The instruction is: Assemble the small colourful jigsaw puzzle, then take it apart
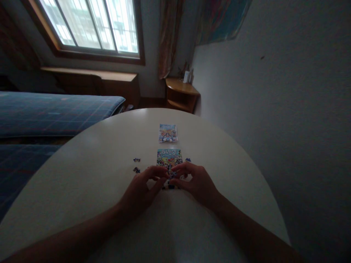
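Blue-topped puzzle [169, 155] beneath both hands [144, 182] [197, 182]

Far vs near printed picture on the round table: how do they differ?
The far picture shows whole; the left hand and right hand partly hide the near picture. The near picture looks larger than the far picture, but it's closer. Both are colourful prints lying on the table.

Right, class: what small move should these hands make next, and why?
Probably lower what looks like a small piece onto the colourful sheet: the left hand and right hand bracket it over the sheet, while two loose pieces lie left.
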The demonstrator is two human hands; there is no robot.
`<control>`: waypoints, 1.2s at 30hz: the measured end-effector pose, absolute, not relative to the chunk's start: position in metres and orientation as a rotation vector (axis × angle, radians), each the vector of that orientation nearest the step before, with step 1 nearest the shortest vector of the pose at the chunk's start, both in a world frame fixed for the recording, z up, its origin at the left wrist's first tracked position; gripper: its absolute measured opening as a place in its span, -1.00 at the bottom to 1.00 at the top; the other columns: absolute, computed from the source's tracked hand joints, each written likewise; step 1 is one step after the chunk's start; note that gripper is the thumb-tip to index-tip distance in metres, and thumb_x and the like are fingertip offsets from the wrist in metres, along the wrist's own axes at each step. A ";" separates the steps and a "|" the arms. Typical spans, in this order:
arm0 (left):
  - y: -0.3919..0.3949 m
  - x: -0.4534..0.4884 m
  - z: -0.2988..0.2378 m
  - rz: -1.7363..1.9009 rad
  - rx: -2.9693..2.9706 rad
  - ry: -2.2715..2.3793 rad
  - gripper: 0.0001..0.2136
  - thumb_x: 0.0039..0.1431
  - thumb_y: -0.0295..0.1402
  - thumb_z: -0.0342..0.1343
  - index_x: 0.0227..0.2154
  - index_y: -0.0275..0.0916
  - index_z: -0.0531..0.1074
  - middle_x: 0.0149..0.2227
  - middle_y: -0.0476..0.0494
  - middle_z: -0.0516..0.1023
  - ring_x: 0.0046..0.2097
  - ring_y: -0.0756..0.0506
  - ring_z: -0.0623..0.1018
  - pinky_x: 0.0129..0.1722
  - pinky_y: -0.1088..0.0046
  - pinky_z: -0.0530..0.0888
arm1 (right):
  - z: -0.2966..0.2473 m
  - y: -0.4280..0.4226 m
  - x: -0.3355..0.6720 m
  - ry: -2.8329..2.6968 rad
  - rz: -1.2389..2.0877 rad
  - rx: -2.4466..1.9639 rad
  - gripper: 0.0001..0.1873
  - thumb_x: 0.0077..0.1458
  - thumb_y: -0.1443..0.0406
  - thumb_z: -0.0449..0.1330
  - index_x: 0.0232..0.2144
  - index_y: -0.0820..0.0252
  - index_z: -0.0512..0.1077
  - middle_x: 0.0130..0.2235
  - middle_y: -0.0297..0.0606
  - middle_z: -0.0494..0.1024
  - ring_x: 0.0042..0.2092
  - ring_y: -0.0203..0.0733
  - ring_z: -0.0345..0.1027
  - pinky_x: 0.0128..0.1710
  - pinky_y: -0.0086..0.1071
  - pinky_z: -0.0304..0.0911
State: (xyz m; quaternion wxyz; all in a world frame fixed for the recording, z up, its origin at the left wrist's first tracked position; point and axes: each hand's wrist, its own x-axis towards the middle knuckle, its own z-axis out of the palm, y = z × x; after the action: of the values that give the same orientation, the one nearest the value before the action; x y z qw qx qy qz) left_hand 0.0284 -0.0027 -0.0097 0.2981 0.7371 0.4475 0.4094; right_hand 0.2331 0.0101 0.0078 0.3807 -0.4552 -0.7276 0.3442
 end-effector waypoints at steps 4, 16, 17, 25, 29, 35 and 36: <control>-0.002 0.029 -0.007 1.086 1.884 1.152 -0.88 0.19 -0.35 0.11 -0.26 -0.21 0.50 -0.31 -0.08 0.65 -0.32 -0.06 0.64 -0.30 0.45 0.58 | 0.003 0.007 0.229 -1.877 0.752 -1.167 -0.71 -0.13 0.27 0.47 -0.30 0.12 0.53 -0.45 -0.39 0.62 -0.42 -0.27 0.48 -0.37 -0.42 0.31; 0.005 0.024 -0.005 1.049 2.023 1.329 -0.89 0.12 -0.43 0.11 -0.38 -0.18 0.54 -0.43 0.00 0.62 -0.40 -0.03 0.58 -0.33 0.45 0.51 | 0.001 0.012 0.230 -2.163 0.439 -1.151 -0.61 -0.07 0.25 0.45 -0.15 0.03 0.50 -0.16 -0.24 0.63 -0.10 -0.08 0.48 -0.03 -0.17 0.30; 0.008 0.022 -0.006 1.040 2.057 1.372 -0.89 0.10 -0.45 0.11 -0.38 -0.17 0.54 -0.42 0.00 0.62 -0.38 -0.05 0.57 -0.29 0.43 0.51 | 0.001 0.014 0.231 -2.204 0.424 -1.146 -0.55 -0.06 0.24 0.44 -0.08 0.02 0.48 -0.09 -0.20 0.61 -0.03 -0.05 0.45 0.02 -0.13 0.26; 0.023 0.013 -0.012 0.979 2.198 1.505 -0.86 0.06 -0.47 0.15 -0.38 -0.15 0.58 -0.37 -0.07 0.60 -0.23 -0.13 0.57 -0.16 0.32 0.53 | 0.003 0.017 0.240 -2.421 0.467 -1.125 -0.61 0.08 0.17 0.33 -0.02 0.04 0.47 0.07 -0.20 0.53 0.13 -0.01 0.32 0.17 -0.03 0.06; 0.024 0.012 -0.015 0.903 2.250 1.514 -0.86 0.10 -0.47 0.15 -0.36 -0.14 0.60 -0.36 -0.08 0.63 -0.18 -0.15 0.56 -0.14 0.28 0.52 | 0.006 0.016 0.242 -2.450 0.469 -1.116 -0.65 0.07 0.18 0.33 -0.07 0.05 0.50 0.05 -0.20 0.54 0.12 -0.01 0.34 0.14 -0.04 0.09; 0.022 0.012 -0.016 0.874 2.313 1.493 -0.86 0.12 -0.46 0.14 -0.36 -0.14 0.59 -0.36 -0.08 0.63 -0.17 -0.15 0.55 -0.11 0.28 0.52 | 0.006 0.017 0.246 -2.466 0.460 -1.089 -0.63 0.04 0.20 0.35 -0.06 0.04 0.50 0.06 -0.19 0.53 0.12 -0.01 0.34 0.15 -0.05 0.09; 0.021 0.013 -0.016 0.869 2.326 1.477 -0.86 0.11 -0.47 0.14 -0.37 -0.14 0.59 -0.36 -0.08 0.63 -0.17 -0.15 0.55 -0.11 0.27 0.51 | 0.006 0.017 0.246 -2.466 0.461 -1.089 -0.63 0.04 0.20 0.34 -0.06 0.04 0.50 0.06 -0.19 0.53 0.12 -0.02 0.34 0.15 -0.05 0.09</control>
State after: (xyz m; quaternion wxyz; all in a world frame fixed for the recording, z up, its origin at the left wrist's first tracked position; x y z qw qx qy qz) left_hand 0.0126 0.0208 -0.0156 0.1261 0.7986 0.5072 0.2984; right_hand 0.2458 0.0171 0.0057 0.2019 -0.3900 -0.8831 0.1651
